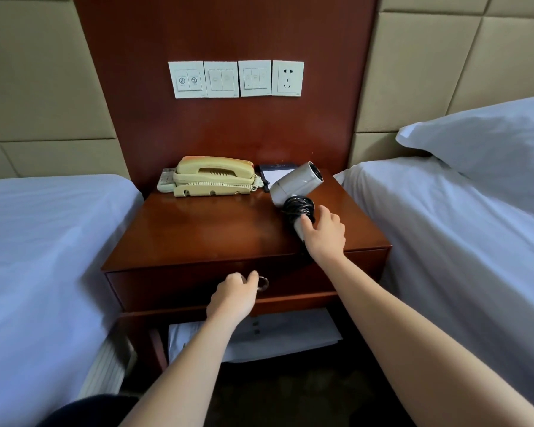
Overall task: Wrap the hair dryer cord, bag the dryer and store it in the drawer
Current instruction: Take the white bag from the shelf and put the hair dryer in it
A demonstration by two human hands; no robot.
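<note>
Hotel nightstand (pixel 204 229) between two beds, phone (pixel 213 177) at back. Hair dryer (pixel 296 186) lies on top at right, cord (pixel 299 208) already coiled round its handle, long axis running from nozzle at back down toward right hand (pixel 322 235), whose fingers curl on the handle end. Left hand (pixel 235 295) at closed drawer (pixel 185 285), fingers bunched at ring pull (pixel 263 283), probably pinching it. No bag visible.

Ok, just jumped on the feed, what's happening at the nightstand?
The person's right hand holds the hair dryer by its handle on the nightstand, with the black cord already wound around it. The left hand is at the ring pull of the drawer, which looks closed. No bag is visible.
</note>
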